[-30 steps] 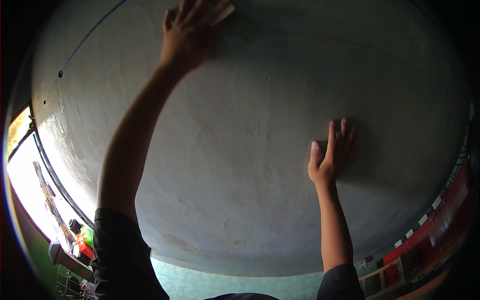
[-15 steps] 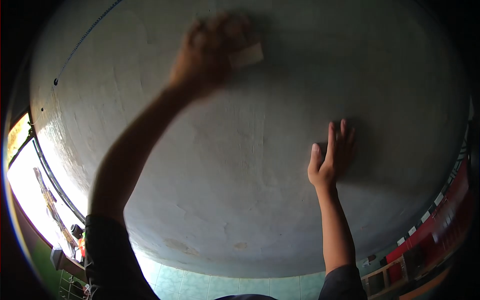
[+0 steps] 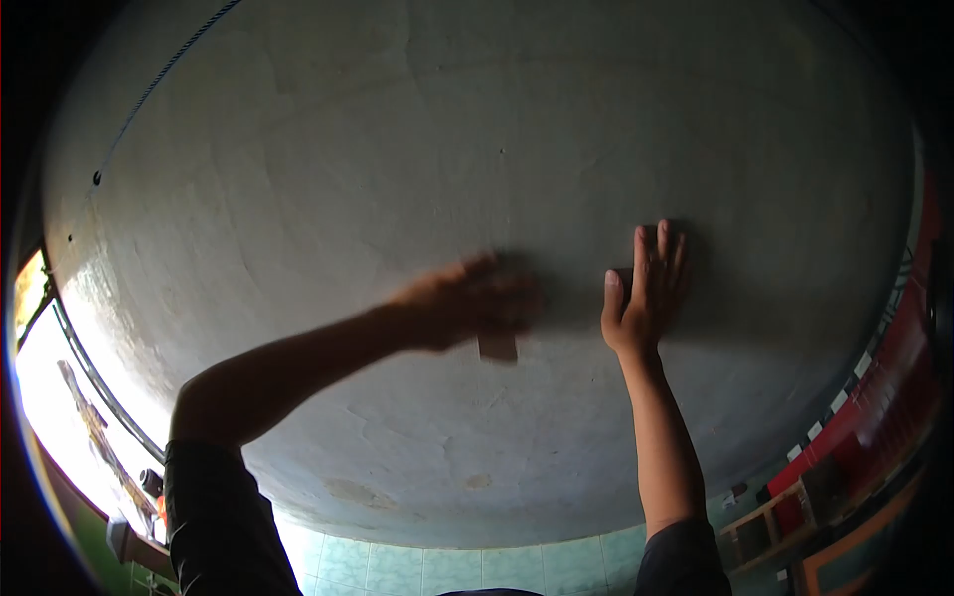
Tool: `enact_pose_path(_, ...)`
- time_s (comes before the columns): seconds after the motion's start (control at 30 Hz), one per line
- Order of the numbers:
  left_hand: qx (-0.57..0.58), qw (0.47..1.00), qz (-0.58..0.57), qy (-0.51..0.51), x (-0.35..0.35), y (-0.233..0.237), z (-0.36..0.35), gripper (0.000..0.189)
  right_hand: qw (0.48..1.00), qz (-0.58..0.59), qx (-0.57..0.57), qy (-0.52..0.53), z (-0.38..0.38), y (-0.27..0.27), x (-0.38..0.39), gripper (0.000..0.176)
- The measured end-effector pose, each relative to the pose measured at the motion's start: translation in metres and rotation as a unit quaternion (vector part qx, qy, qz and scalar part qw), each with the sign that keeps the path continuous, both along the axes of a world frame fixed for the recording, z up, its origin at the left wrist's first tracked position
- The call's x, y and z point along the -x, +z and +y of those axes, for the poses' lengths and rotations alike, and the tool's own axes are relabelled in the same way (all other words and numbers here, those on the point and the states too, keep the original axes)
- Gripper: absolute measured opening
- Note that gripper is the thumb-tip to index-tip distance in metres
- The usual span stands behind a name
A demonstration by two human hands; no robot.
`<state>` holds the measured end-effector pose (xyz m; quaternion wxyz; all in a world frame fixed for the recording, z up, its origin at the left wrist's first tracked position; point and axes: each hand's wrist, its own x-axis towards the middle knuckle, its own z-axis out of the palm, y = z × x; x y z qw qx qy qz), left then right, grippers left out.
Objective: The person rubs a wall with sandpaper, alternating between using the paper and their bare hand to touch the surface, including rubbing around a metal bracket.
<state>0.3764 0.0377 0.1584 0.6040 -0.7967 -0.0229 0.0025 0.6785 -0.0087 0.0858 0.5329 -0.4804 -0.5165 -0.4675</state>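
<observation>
A grey plastered wall (image 3: pixel 397 228) with fine cracks and uneven patches fills most of the head view. My left hand (image 3: pixel 472 301), blurred by motion, lies against it near the middle. Beneath its fingers is a small flat brown piece of sandpaper (image 3: pixel 499 348), by its look; one end sticks out below the palm and the rest is hidden. To the right, my right hand (image 3: pixel 646 288) rests flat on the wall, fingers pointing up and thumb apart, holding nothing.
A dark cord (image 3: pixel 159 89) runs to a hole in the wall at upper left. Bright daylight enters through an opening (image 3: pixel 50 387) at left. Pale green tiles (image 3: pixel 452 569) line the bottom. A wooden frame (image 3: pixel 770 531) and a red surface (image 3: pixel 884 427) stand at right.
My left hand has swept down the wall from near the top to mid-height, carrying the piece of sandpaper. My right hand stays flat on the wall; the view has shifted slightly.
</observation>
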Motion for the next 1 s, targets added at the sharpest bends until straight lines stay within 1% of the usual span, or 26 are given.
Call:
enact_pose_path(0.03, -0.030, 0.995, -0.086, 0.042, -0.002, 0.027, -0.010, 0.062, 1.000, 0.002, 0.010, -0.005, -0.002, -0.002, 0.000, 0.062)
enact_pose_path(0.07, 0.021, 0.983, -0.179, 0.037, 0.001, 0.056, -0.007, 0.063, 1.000, 0.010, 0.017, -0.010, -0.003, -0.006, 0.000, 0.063)
enact_pose_path(0.1, -0.026, 0.972, -0.222, 0.071, 0.008, 0.097, -0.022, 0.064, 1.000, 0.016, 0.022, -0.014, -0.004, -0.010, -0.001, 0.063)
enact_pose_path(0.13, -0.031, 0.942, -0.328, 0.065, 0.015, 0.127, -0.019, 0.063, 0.999, 0.018, 0.028, -0.018, -0.004, -0.013, -0.001, 0.064)
enact_pose_path(0.17, -0.083, 0.916, -0.392, 0.024, 0.028, 0.154, -0.005, 0.057, 0.999, 0.020, 0.034, -0.024, -0.004, -0.016, -0.001, 0.065)
enact_pose_path(0.2, -0.059, 0.883, -0.459, -0.084, 0.043, 0.176, 0.015, 0.056, 0.999, 0.021, 0.040, -0.028, -0.005, -0.019, -0.002, 0.066)
enact_pose_path(0.3, -0.101, 0.834, -0.531, -0.110, 0.048, 0.170, 0.026, 0.056, 0.999, 0.011, 0.042, -0.031, -0.001, -0.015, -0.004, 0.069)
enact_pose_path(0.33, -0.094, 0.846, -0.520, -0.074, 0.039, 0.151, 0.016, 0.056, 0.998, 0.008, 0.044, -0.033, -0.003, -0.018, -0.006, 0.070)
enact_pose_path(0.37, -0.063, 0.870, -0.488, -0.024, 0.029, 0.127, 0.001, 0.057, 0.998, 0.009, 0.047, -0.030, -0.004, -0.020, -0.008, 0.070)
enact_pose_path(0.4, -0.017, 0.903, -0.429, -0.003, 0.018, 0.095, -0.009, 0.060, 0.998, 0.010, 0.052, -0.026, -0.004, -0.022, -0.010, 0.071)
enact_pose_path(0.43, 0.072, 0.936, -0.344, -0.025, 0.014, 0.063, -0.015, 0.064, 0.998, 0.009, 0.057, -0.019, -0.005, -0.024, -0.012, 0.072)
enact_pose_path(0.47, 0.037, 0.973, -0.227, -0.013, 0.014, 0.028, -0.012, 0.069, 0.997, -0.008, 0.073, -0.030, -0.007, -0.024, -0.017, 0.073)
enact_pose_path(0.5, 0.062, 0.992, -0.107, 0.038, 0.017, 0.001, -0.013, 0.069, 0.995, -0.023, 0.085, -0.039, -0.009, -0.025, -0.025, 0.073)
enact_pose_path(0.53, 0.049, 0.998, -0.032, -0.014, 0.037, -0.013, 0.001, 0.067, 0.994, -0.036, 0.093, -0.050, -0.010, -0.024, -0.034, 0.074)
enact_pose_path(0.57, 0.061, 0.997, -0.035, 0.029, 0.041, 0.005, 0.001, 0.066, 0.993, -0.050, 0.091, -0.049, -0.010, -0.020, -0.043, 0.075)
enact_pose_path(0.63, 0.095, 0.988, -0.041, 0.116, 0.051, 0.058, -0.011, 0.064, 0.991, -0.077, 0.099, -0.049, -0.014, -0.019, -0.055, 0.076)
enact_pose_path(0.67, 0.037, 0.981, -0.160, 0.099, 0.055, 0.087, -0.010, 0.063, 0.992, -0.076, 0.093, -0.046, -0.013, -0.016, -0.059, 0.077)
enact_pose_path(0.7, -0.020, 0.956, -0.279, 0.085, 0.059, 0.116, -0.004, 0.062, 0.992, -0.071, 0.089, -0.046, -0.012, -0.013, -0.065, 0.077)
enact_pose_path(0.73, -0.069, 0.929, -0.363, 0.031, 0.069, 0.153, 0.016, 0.061, 0.993, -0.066, 0.085, -0.043, -0.010, -0.009, -0.069, 0.076)
enact_pose_path(0.77, -0.118, 0.889, -0.442, -0.021, 0.080, 0.175, 0.030, 0.060, 0.994, -0.060, 0.083, -0.039, -0.008, -0.006, -0.070, 0.076)
enact_pose_path(0.83, -0.116, 0.870, -0.479, -0.003, 0.068, 0.163, 0.028, 0.060, 0.996, -0.040, 0.078, -0.031, -0.008, 0.002, -0.069, 0.074)
enact_pose_path(0.87, -0.116, 0.859, -0.499, 0.004, 0.048, 0.158, 0.025, 0.060, 0.996, -0.034, 0.072, -0.030, -0.009, 0.007, -0.076, 0.074)
enact_pose_path(0.9, -0.056, 0.890, -0.450, 0.058, 0.027, 0.133, 0.000, 0.061, 0.997, -0.030, 0.065, -0.031, -0.009, 0.014, -0.083, 0.073)
enact_pose_path(0.93, -0.009, 0.929, -0.359, 0.088, 0.006, 0.101, -0.014, 0.066, 0.997, -0.031, 0.059, -0.038, -0.010, 0.020, -0.091, 0.073)
enact_pose_path(0.97, 0.010, 0.961, -0.258, 0.100, -0.016, 0.063, -0.020, 0.068, 0.997, -0.037, 0.055, -0.046, -0.012, 0.030, -0.106, 0.074)
enact_pose_path(1.0, -0.016, 0.980, -0.163, 0.112, -0.038, 0.015, -0.013, 0.067, 0.996, -0.041, 0.052, -0.052, -0.014, 0.039, -0.119, 0.074)
